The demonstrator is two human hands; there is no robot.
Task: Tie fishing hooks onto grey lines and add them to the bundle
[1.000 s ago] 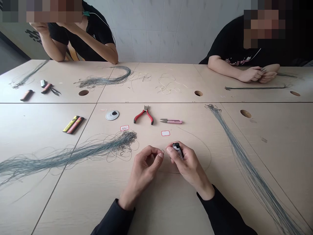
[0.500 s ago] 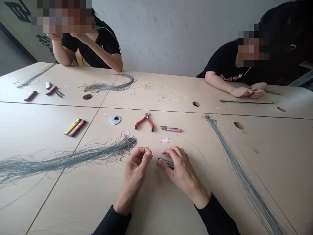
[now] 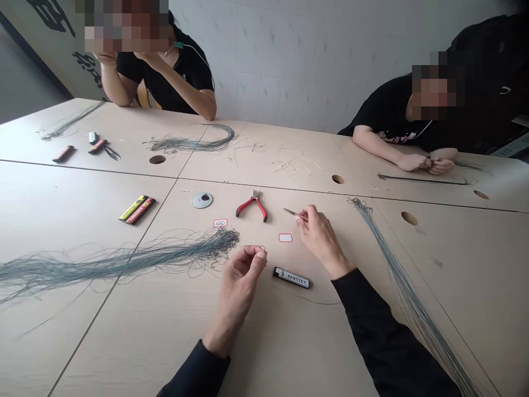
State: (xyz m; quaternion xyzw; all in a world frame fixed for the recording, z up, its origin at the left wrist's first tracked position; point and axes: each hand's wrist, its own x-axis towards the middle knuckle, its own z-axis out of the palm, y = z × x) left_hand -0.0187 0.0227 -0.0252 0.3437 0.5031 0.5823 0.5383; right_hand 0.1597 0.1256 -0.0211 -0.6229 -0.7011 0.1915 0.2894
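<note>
One small hook at the tip of the left grip

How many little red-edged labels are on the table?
2: a marked label near the looped end of the near-left strand bundle, and a blank-looking label just beyond the black-and-white lighter. Others could be hidden.

Likely a small handcraft workshop | shared pale table | on table: pliers, line bundles | across table: two co-workers

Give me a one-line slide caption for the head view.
Left hand pinching a small hook, right hand holding snips, with a lighter on the table.
</note>
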